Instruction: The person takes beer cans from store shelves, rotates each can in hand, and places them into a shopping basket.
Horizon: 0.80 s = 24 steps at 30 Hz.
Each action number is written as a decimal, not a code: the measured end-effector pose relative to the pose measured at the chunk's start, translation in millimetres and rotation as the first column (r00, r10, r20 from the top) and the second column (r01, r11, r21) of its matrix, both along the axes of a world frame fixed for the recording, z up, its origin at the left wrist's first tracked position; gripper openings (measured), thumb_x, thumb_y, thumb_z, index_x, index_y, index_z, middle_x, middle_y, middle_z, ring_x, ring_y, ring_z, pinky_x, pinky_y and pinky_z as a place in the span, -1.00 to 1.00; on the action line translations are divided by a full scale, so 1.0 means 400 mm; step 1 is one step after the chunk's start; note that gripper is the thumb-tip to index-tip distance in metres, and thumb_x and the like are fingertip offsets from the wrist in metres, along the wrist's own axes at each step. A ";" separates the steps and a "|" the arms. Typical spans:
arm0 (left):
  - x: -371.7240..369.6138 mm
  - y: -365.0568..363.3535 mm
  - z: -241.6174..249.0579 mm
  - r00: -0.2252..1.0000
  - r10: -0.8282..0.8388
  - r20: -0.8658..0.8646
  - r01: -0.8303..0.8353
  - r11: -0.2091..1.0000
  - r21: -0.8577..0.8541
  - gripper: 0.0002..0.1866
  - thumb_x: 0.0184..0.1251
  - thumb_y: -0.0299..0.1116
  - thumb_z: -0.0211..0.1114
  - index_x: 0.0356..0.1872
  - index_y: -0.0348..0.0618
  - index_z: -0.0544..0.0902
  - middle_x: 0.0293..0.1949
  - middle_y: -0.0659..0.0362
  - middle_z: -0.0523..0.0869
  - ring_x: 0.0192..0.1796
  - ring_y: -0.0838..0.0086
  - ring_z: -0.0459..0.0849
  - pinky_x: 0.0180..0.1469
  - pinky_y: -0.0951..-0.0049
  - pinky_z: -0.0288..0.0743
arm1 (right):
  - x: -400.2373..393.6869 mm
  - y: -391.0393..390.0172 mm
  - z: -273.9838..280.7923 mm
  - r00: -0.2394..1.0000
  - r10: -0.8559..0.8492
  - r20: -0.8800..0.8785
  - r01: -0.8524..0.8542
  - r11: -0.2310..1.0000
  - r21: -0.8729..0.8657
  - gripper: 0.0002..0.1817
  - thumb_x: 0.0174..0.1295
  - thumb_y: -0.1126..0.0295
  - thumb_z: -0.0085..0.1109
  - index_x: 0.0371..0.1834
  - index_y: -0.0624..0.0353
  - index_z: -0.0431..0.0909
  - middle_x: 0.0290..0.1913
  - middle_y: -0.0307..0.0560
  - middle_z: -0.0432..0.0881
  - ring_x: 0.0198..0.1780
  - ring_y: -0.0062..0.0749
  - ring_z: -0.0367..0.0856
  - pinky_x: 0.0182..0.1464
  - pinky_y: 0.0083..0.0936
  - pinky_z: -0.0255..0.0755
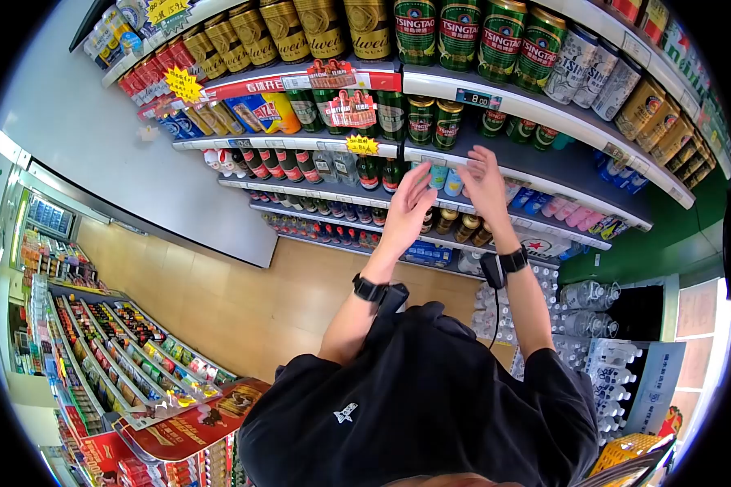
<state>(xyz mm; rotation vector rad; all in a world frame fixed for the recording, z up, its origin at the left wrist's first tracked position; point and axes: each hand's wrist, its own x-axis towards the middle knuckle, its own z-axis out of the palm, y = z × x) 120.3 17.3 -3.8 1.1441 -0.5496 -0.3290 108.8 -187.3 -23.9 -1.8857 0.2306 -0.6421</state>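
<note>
Both hands are raised in front of a stocked drinks shelf. My left hand (pixel 412 203) has its fingers stretched and slightly spread, with nothing held in it. To its right, my right hand (pixel 484 185) is open too, fingers apart and pointing up at the shelf. Just above them, two small green beer cans (pixel 434 123) stand side by side on the second shelf. More green cans (pixel 518 128) stand farther right on that shelf. Partly behind the hands are light blue cans (pixel 452 183) on the shelf below. Large green Tsingtao cans (pixel 460 34) line the upper shelf.
Gold cans (pixel 325 28) fill the upper left. A price display (pixel 477 98) and a red cut-out sign (pixel 352 108) stick to the shelf edges. Wrapped water bottles (pixel 589 308) stand on the right. Behind on the left is another goods rack (pixel 122 341) across the wooden floor (pixel 170 276).
</note>
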 end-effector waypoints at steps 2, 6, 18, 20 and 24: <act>0.044 -0.027 -0.021 0.999 0.013 0.038 -0.013 1.000 0.007 -0.34 0.53 -0.46 0.23 0.58 -0.16 0.22 0.58 0.01 0.28 0.62 0.19 0.24 0.56 0.23 0.20 | 0.044 0.001 -0.007 0.999 -0.039 0.027 0.041 0.998 -0.056 -0.28 0.27 0.24 0.44 0.41 0.29 0.32 0.26 0.21 0.60 0.21 -0.13 0.65 0.13 -0.32 0.59; 0.098 -0.062 -0.048 0.998 -0.012 0.059 0.010 0.999 0.044 -0.28 0.53 -0.39 0.27 0.61 -0.17 0.14 0.60 -0.08 0.21 0.65 0.15 0.16 0.61 0.22 0.08 | 0.129 -0.001 -0.021 0.996 -0.080 0.037 0.085 0.986 -0.141 -0.16 0.21 0.20 0.50 0.45 0.34 0.26 0.35 0.30 0.52 0.34 0.00 0.57 0.29 -0.22 0.51; 0.148 -0.065 -0.071 0.997 -0.068 -0.027 0.068 0.998 -0.011 -0.32 0.60 -0.34 0.20 0.60 -0.20 0.09 0.59 -0.05 0.23 0.61 0.19 0.23 0.57 0.26 0.18 | 0.224 0.012 -0.012 0.984 -0.104 0.142 0.122 0.984 -0.127 -0.29 0.17 0.26 0.52 0.28 0.37 0.38 0.14 0.28 0.67 0.17 0.04 0.69 0.21 -0.23 0.53; 0.149 -0.059 -0.070 0.996 -0.083 -0.031 0.084 0.996 0.009 -0.35 0.62 -0.30 0.19 0.58 -0.20 0.13 0.58 -0.03 0.27 0.60 0.21 0.26 0.57 0.29 0.18 | 0.236 0.006 -0.021 0.974 -0.152 0.166 0.179 0.971 -0.158 -0.38 0.16 0.30 0.52 0.19 0.35 0.44 0.04 0.24 0.71 0.08 0.03 0.72 0.13 -0.23 0.55; 0.152 -0.053 -0.072 0.997 -0.076 -0.005 0.076 0.997 0.019 -0.35 0.63 -0.28 0.18 0.58 -0.18 0.11 0.57 -0.04 0.29 0.58 0.24 0.29 0.56 0.31 0.18 | 0.240 0.001 -0.029 0.971 -0.152 0.183 0.181 0.971 -0.156 -0.41 0.16 0.31 0.52 0.17 0.34 0.45 0.03 0.24 0.71 0.06 0.04 0.72 0.10 -0.23 0.55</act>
